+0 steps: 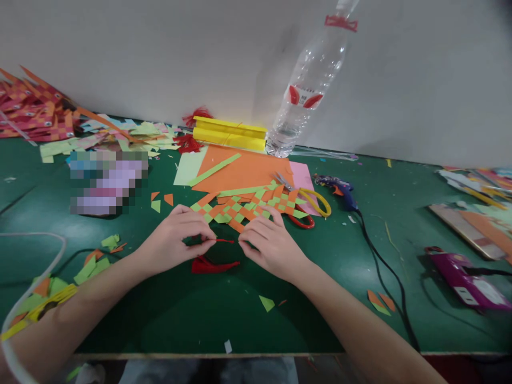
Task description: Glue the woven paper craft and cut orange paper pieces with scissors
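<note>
My left hand pinches a thin red cord between thumb and forefinger, its loose end pointing right. Just below hangs or lies a red tassel; whether the cord belongs to it I cannot tell. Close to the cord's end, my right hand has thumb and forefinger pressed together, and anything between them is hidden. Behind both hands lies a woven orange-and-green paper piece, partly covered by my right fingers. Scissors with yellow and red handles rest at its right, over orange sheets.
A tall plastic bottle leans near the wall beside a folded yellow strip. At right are a blue glue gun, its black cable and a purple power strip. Paper scraps and woven red-orange pieces lie left.
</note>
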Demonstrator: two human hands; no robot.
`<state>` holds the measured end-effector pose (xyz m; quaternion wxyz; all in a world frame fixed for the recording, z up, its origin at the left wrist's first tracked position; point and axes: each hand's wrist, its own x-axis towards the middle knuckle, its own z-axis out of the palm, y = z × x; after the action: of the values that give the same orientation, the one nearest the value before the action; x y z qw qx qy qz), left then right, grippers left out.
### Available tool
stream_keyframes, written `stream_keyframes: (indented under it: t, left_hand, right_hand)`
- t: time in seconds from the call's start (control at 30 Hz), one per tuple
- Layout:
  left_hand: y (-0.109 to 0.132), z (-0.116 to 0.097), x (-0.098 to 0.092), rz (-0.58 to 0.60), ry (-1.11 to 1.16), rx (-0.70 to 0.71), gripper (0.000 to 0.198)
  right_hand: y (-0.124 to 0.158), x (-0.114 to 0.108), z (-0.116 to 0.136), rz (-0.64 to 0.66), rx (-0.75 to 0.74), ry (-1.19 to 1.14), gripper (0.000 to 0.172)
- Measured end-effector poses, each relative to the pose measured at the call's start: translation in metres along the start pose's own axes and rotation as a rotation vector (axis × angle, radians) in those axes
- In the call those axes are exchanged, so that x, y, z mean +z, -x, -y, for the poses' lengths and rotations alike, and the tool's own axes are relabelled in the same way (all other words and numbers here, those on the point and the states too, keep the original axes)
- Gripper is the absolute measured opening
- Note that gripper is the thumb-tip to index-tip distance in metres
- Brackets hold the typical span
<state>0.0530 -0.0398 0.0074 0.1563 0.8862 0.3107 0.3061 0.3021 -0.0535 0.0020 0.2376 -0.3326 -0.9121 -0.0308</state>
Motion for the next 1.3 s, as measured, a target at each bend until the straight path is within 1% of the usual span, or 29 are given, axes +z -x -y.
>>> stream_keyframes:
  t: [0.1, 0.2, 0.33, 0.47, 0.57, 0.63, 0.7, 0.77, 0.83, 0.97, 1.1, 1.17, 1.3]
  left_hand:
    - [-0.001, 0.007, -0.009, -0.05, -0.047, -0.08, 0.014]
    - [0.001, 0.016, -0.017, -0.081, -0.09, -0.16, 0.018]
    - [0.002, 0.028, -0.025, -0.057, -0.14, -0.235, 0.022]
    - [0.0, 0.034, -0.035, -0.037, -0.2, -0.298, 0.023]
    - [-0.001, 0.037, -0.042, -0.053, -0.207, -0.376, 0.024]
    - [0.0, 0.04, -0.045, -0.049, -0.192, -0.439, 0.025]
    - [0.001, 0.043, -0.046, 0.001, -0.165, -0.49, 0.026]
    - [0.002, 0.047, -0.047, 0.051, -0.158, -0.518, 0.028]
    - [0.002, 0.05, -0.048, 0.073, -0.186, -0.533, 0.03]
    - [0.006, 0.052, -0.05, 0.065, -0.242, -0.561, 0.033]
    - [0.018, 0.054, -0.047, 0.032, -0.239, -0.532, 0.035]
    - [0.027, 0.055, -0.044, 0.017, -0.231, -0.529, 0.035]
    - [0.039, 0.06, -0.041, 0.005, -0.25, -0.573, 0.029]
  right_hand:
    - [0.001, -0.004, -0.014, -0.06, 0.077, 0.028, 0.011]
    - [0.003, -0.011, -0.037, -0.151, 0.182, 0.088, 0.015]
    - [0.012, -0.022, -0.075, -0.263, 0.345, 0.193, 0.022]
    - [0.026, -0.031, -0.108, -0.388, 0.463, 0.291, 0.017]
    - [0.035, -0.035, -0.124, -0.455, 0.537, 0.322, 0.013]
    - [0.039, -0.036, -0.131, -0.487, 0.568, 0.332, 0.012]
    - [0.042, -0.036, -0.135, -0.499, 0.595, 0.344, 0.012]
    - [0.046, -0.037, -0.14, -0.5, 0.633, 0.361, 0.013]
    - [0.051, -0.037, -0.145, -0.495, 0.685, 0.382, 0.014]
    - [0.058, -0.04, -0.153, -0.5, 0.763, 0.402, 0.015]
    - [0.062, -0.041, -0.157, -0.505, 0.796, 0.406, 0.018]
    - [0.062, -0.042, -0.158, -0.488, 0.808, 0.411, 0.02]
    - [0.064, -0.044, -0.16, -0.437, 0.857, 0.421, 0.022]
